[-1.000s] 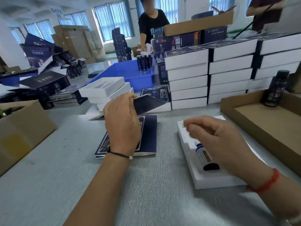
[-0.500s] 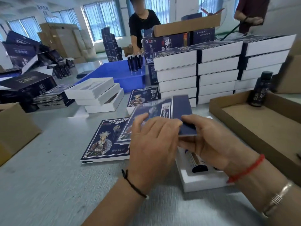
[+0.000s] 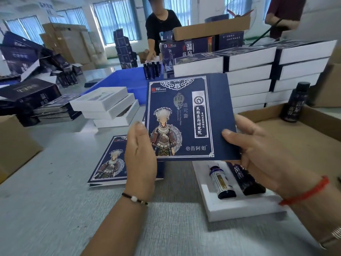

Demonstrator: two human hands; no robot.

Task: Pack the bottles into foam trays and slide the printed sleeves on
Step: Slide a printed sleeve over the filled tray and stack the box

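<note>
Both hands, L & R, grip printed sleeve above foam tray.

The grey worktop lies bare in front of the flat stack of navy printed sleeves and between that stack and the white foam tray. Behind, white tray stacks and a wall of white sleeved boxes close the far side. A shallow brown cardboard tray hems the right and a brown carton the left.
</note>
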